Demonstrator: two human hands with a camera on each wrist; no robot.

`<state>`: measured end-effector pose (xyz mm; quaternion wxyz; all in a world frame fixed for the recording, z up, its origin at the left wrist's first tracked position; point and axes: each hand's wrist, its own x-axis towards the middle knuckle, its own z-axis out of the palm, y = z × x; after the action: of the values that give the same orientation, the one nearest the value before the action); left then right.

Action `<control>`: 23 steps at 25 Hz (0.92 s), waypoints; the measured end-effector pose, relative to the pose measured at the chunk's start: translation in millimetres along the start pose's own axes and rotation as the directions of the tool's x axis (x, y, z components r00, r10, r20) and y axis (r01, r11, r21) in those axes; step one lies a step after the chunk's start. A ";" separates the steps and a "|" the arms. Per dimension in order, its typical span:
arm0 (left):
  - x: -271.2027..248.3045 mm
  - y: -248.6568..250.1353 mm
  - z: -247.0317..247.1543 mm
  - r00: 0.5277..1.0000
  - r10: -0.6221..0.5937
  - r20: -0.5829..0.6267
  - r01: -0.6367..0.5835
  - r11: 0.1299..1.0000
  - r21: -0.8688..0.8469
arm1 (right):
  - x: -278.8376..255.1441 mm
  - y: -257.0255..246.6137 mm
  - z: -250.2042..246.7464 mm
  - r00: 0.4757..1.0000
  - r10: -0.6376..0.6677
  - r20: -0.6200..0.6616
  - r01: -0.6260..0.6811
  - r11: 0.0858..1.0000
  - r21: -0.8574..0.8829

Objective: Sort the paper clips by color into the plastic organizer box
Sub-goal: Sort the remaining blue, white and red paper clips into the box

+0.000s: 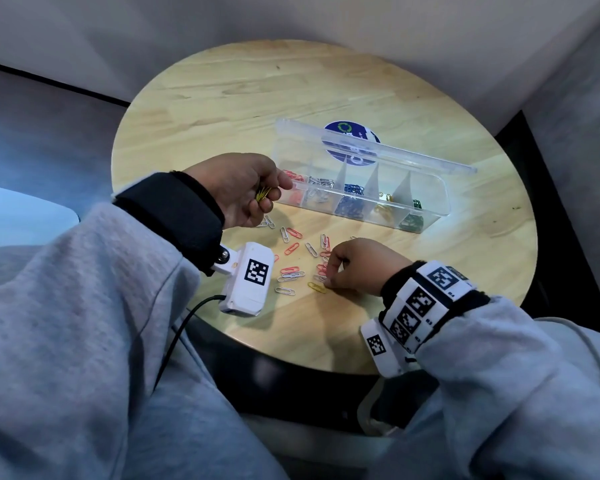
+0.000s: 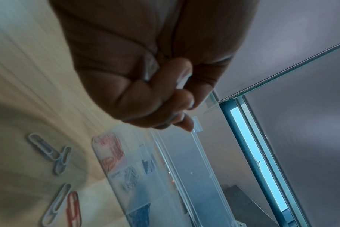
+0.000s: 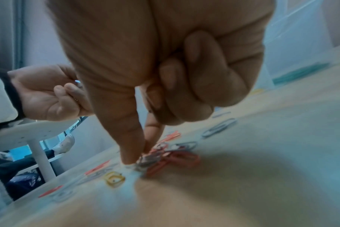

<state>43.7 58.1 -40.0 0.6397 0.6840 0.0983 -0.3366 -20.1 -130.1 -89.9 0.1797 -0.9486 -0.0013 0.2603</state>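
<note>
A clear organizer box (image 1: 445,199) lies open on the round wooden table (image 1: 222,98), with red, white, blue, yellow and green clips in separate compartments. My left hand (image 1: 274,194) hovers by the box's left end and grips a bunch of yellow paper clips (image 1: 264,195). In the left wrist view the left hand (image 2: 177,98) is curled above the box (image 2: 126,169). My right hand (image 1: 328,277) reaches down into the loose clips (image 1: 295,252). Its thumb (image 3: 126,150) and forefinger pinch a pale clip (image 3: 141,163) among red clips (image 3: 177,158). One yellow clip (image 1: 317,287) (image 3: 115,179) lies beside them.
The box's lid (image 1: 395,154) stands open behind it, over a round blue sticker (image 1: 352,140). White and red clips (image 2: 49,150) are scattered between the hands. A white wrist camera (image 1: 248,284) hangs over the near table edge. Walls close in behind and to the right.
</note>
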 end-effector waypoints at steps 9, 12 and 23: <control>7.2 -6.5 0.5 0.998 0.020 -0.058 -0.022 0.999 -0.033 | -1.6 -12.2 9.1 0.994 -0.095 0.060 0.099 0.992 -0.081; 8.9 -9.7 -0.4 0.999 0.010 -0.053 -0.010 1.000 0.003 | -0.5 -14.4 12.1 0.992 -0.089 0.087 0.102 0.982 -0.156; 10.6 -13.3 1.7 0.998 0.049 0.031 -0.049 0.999 0.017 | -10.9 29.1 -35.9 0.995 0.082 0.054 -0.096 0.691 0.716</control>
<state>43.6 55.6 -56.9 0.6430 0.6867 0.0686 -0.3320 -14.5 -170.6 -65.7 0.5226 -0.8000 0.1446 0.2569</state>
